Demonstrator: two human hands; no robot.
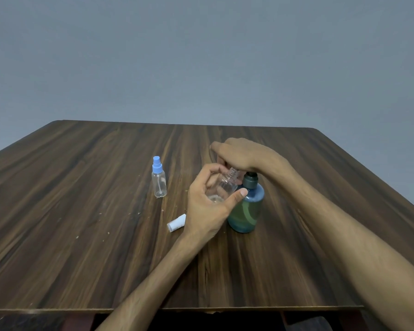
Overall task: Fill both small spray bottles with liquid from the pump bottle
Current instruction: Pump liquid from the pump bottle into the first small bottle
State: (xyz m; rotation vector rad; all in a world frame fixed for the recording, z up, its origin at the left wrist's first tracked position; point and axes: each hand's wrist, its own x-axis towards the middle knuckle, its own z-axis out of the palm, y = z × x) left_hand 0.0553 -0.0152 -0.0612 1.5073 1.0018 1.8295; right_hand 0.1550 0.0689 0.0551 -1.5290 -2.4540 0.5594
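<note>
My left hand (209, 206) grips the open, near-empty spray bottle (221, 187) while my right hand (244, 155) presses the pump bottle (247, 211); the capped bottle (159, 179) waits empty.

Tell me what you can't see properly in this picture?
- Pump head of the blue-green pump bottle, head view: covered by the right hand.
- Liquid level in the open clear spray bottle: the left hand wraps it, and it is blurred.
- Whether the blue-capped spray bottle holds liquid: too small, and clear.
- White cap on the table: detail too small.
</note>
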